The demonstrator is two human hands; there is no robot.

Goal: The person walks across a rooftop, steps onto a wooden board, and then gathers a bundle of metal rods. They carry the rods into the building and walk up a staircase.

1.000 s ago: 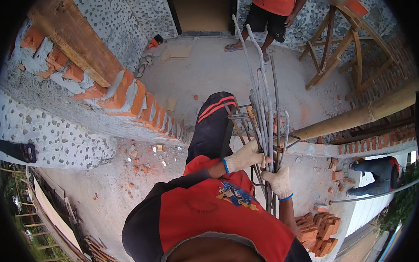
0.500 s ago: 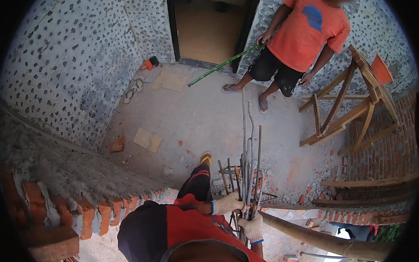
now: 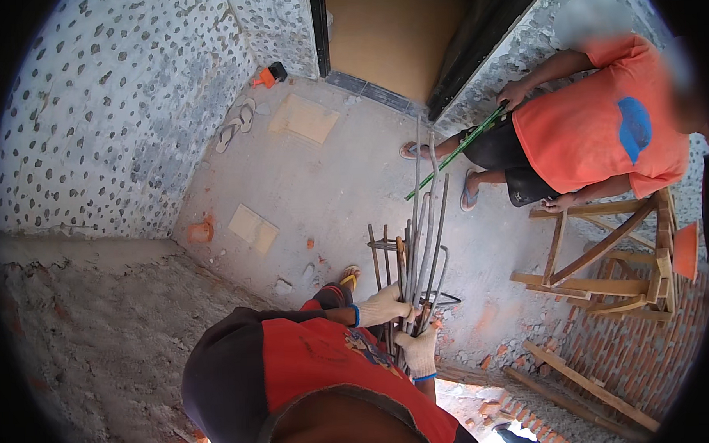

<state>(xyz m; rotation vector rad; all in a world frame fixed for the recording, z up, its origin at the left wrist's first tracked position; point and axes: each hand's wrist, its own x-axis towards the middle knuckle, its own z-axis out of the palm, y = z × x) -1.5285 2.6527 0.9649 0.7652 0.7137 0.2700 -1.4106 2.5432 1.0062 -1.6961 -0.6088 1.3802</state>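
An upright bundle of long steel reinforcing bars [image 3: 423,254] stands in front of me, some of them bent at the top. Both hands wear pale work gloves with blue cuffs. My left hand [image 3: 382,305] is closed around the bars from the left side. Slightly lower, my right hand [image 3: 418,350] grips the same bundle from the right. Beside the long bars, a bent bar with crosspieces [image 3: 383,245] sticks up, resembling part of a column cage. The lower ends of the bars are hidden behind my arms and shirt.
A co-worker in an orange shirt [image 3: 593,123] stands at the far right, holding a green stick [image 3: 465,151]. Near them is a wooden trestle [image 3: 607,287]. Brick rubble [image 3: 484,361] and loose planks [image 3: 590,385] lie at the right. Sandals [image 3: 235,126] rest by the left wall.
My view has turned, so the room appears shifted and the bamboo pole at lower right is out of sight. Both hands keep their hold on the bars. The co-worker leans over more toward the right.
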